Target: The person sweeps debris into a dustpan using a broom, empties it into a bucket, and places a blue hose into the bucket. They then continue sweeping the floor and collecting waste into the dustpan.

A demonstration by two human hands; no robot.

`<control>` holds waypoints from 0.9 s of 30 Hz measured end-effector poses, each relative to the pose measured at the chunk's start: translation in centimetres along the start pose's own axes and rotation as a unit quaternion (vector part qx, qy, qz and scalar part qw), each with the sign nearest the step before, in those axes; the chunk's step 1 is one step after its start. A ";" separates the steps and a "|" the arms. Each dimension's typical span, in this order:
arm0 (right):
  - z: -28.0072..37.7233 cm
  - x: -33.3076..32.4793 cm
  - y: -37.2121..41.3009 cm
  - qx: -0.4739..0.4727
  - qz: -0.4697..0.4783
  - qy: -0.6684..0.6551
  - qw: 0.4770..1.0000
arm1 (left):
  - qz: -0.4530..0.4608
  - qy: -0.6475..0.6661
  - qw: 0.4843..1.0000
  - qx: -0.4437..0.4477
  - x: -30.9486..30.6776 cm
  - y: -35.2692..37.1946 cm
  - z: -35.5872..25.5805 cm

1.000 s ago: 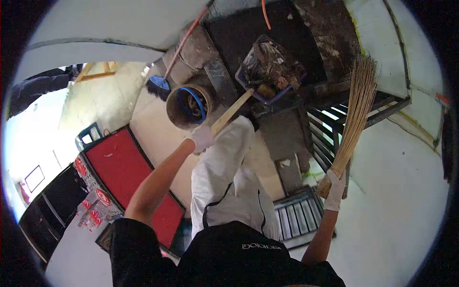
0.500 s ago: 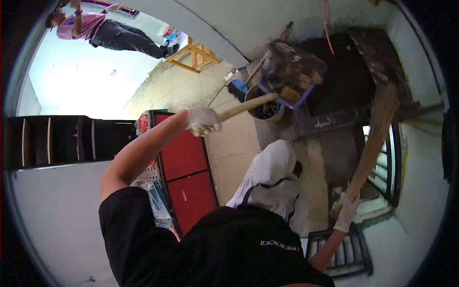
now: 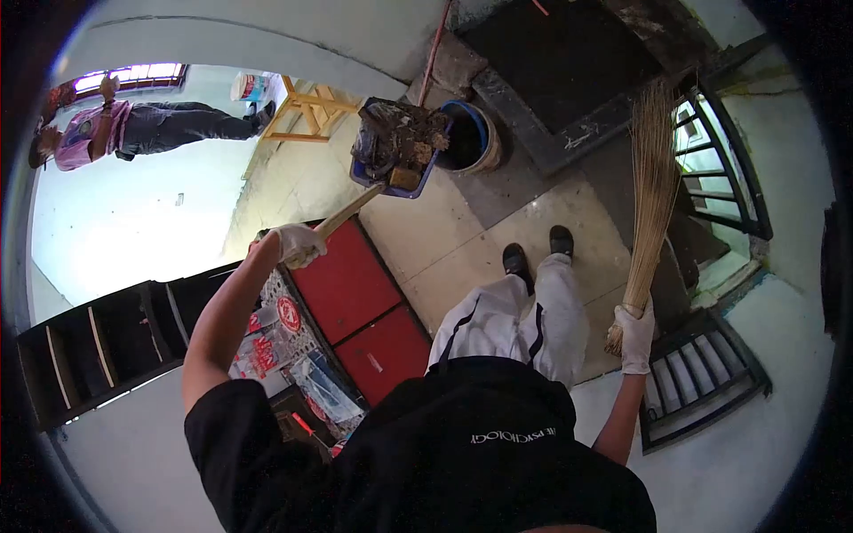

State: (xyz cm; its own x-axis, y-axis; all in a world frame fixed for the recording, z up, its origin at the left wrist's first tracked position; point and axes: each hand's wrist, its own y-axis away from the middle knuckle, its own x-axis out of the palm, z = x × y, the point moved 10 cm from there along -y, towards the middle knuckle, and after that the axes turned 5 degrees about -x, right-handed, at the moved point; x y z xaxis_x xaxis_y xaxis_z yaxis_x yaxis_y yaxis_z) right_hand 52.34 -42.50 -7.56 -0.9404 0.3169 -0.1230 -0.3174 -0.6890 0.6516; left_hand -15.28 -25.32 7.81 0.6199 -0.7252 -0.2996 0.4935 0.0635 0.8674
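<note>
floor: pale tiled floor (image 3: 498, 213), stained dark toward the black mat at the top; the person's two shoes stand on it.
red cabinet: low red-topped cabinet (image 3: 351, 289) at the person's left, packets in clear wrap just beside it.
shelf unit: black shelf unit (image 3: 98, 346) far left, well apart from the work.
other person: someone in a pink top (image 3: 115, 133) stands far off at upper left, not involved.
grate: metal floor grate (image 3: 711, 382) lies near the person's right side.
broom: stick broom (image 3: 649, 204) held upright, bristles up and off the floor, not sweeping.
bucket: round bucket (image 3: 484, 155) with a blue rim stands on the floor ahead of the shoes, looks dark inside, fill level can't be told.
dustpan: blue dustpan (image 3: 391, 182) raised off the floor, just beside the bucket's left rim; touching or not, can't tell.
debris: dark heap of debris (image 3: 400, 133) piled in the pan, roughly level, none seen spilling.
left hand: gloved left hand (image 3: 298, 244) closed around the pan's long wooden handle (image 3: 346, 211), arm stretched out.
right hand: gloved right hand (image 3: 636, 336) wrapped around the broom's bound end, low by the hip.
progress: judged late stage. Sweepings are gathered and lifted to the bucket; the load sits in the pan, not yet tipped in. Left, as far as visible: emptying the pan. Floor near the shoes shows only stains, no loose piles.
</note>
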 end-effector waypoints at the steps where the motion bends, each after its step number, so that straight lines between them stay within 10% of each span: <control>1: -1.0 0.3 0.6 0.020 0.014 -0.014 1.000 | 0.037 0.020 0.999 -0.031 0.5 -2.2 0.6; 17: -9.6 0.5 4.6 0.051 -0.043 0.012 0.998 | 0.029 0.085 0.996 -0.027 -5.6 -11.7 -12.1; 21: -8.0 1.0 4.7 0.071 -0.032 0.005 0.997 | -0.025 0.117 0.989 0.083 -7.7 -4.1 -19.6; 22: -6.3 1.7 5.3 0.114 -0.028 -0.024 0.993 | 0.130 0.143 0.974 0.116 -9.0 -7.6 -20.8; 25: -7.7 1.7 4.3 0.120 -0.033 -0.062 0.990 | -0.016 0.237 0.963 0.131 -11.1 -7.7 -20.5; 27: -8.1 1.3 3.6 0.088 -0.037 -0.069 0.993 | -0.085 0.183 0.926 0.320 -13.4 -7.1 -21.3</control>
State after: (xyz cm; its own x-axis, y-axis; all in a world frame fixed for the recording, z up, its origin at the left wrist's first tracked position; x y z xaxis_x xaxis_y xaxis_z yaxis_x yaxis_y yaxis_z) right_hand 48.99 -49.84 -11.39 -0.8863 0.4562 -0.0799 -0.3470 -0.5397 0.7670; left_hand -14.10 -1.50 -2.77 0.7899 -0.3988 -0.4658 0.2125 -0.5346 0.8179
